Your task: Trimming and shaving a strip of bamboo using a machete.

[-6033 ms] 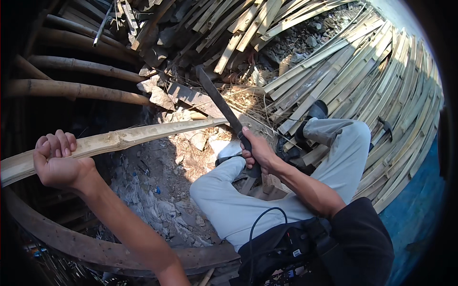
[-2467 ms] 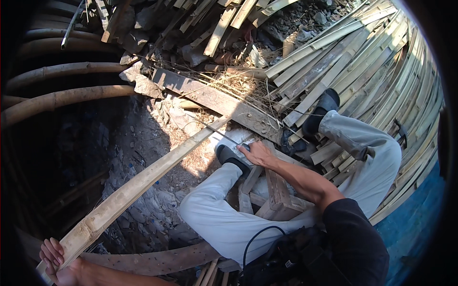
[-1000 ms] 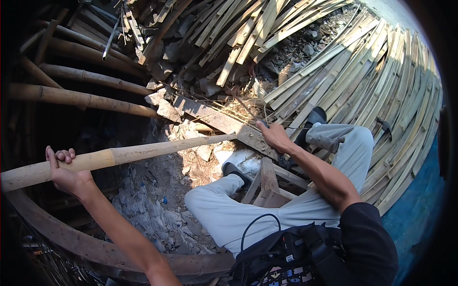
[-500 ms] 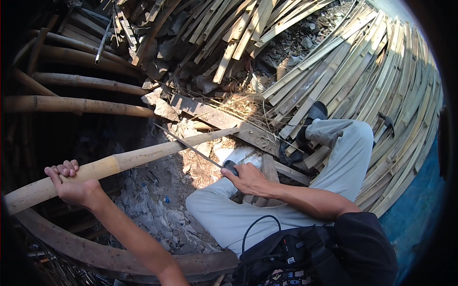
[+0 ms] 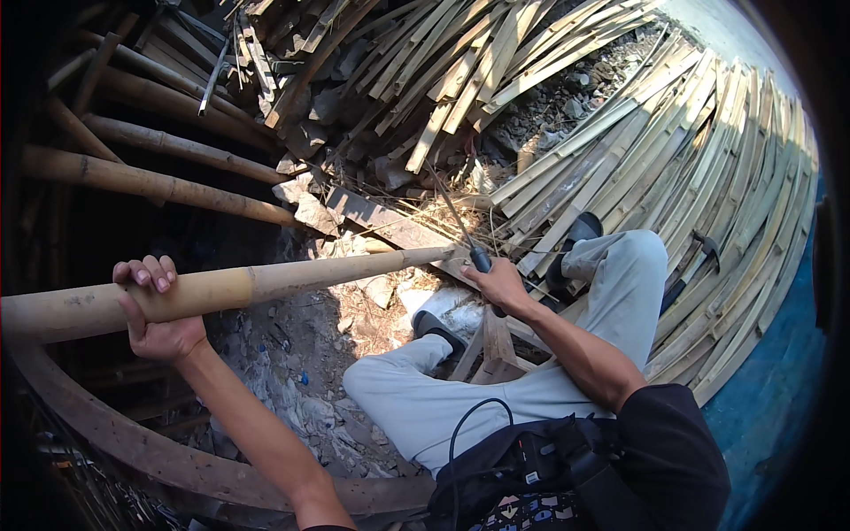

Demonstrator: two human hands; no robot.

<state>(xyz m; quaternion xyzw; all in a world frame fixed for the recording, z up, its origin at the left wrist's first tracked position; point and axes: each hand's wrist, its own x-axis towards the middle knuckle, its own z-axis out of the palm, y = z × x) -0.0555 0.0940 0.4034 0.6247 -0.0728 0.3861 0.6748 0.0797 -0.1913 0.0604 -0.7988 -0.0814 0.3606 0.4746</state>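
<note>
My left hand (image 5: pixel 159 305) is closed around a thick bamboo pole (image 5: pixel 336 270), which runs from the left edge to the middle of the view. Its thinner end reaches a wooden plank (image 5: pixel 390 219) on the ground. In my right hand (image 5: pixel 501 285) is a long, narrow-bladed knife (image 5: pixel 481 258), gripped by its dark handle. The blade points up and away, just beyond the pole's thin end, and seems apart from the pole. Part of the handle is hidden by my fingers.
Split bamboo slats (image 5: pixel 655 177) cover the right side, with a hammer (image 5: pixel 707 246) lying on them. More bamboo strips (image 5: pixel 460 80) are heaped at the back. Whole poles (image 5: pixel 168 188) lie at the left. A curved beam (image 5: pixel 115 429) is near me; blue sheeting (image 5: pixel 770 398) is at right.
My right hand has moved right and away, and the knife has swung from lying across the pole to beyond its thin end. My left hand and the pole's thick end have risen slightly.
</note>
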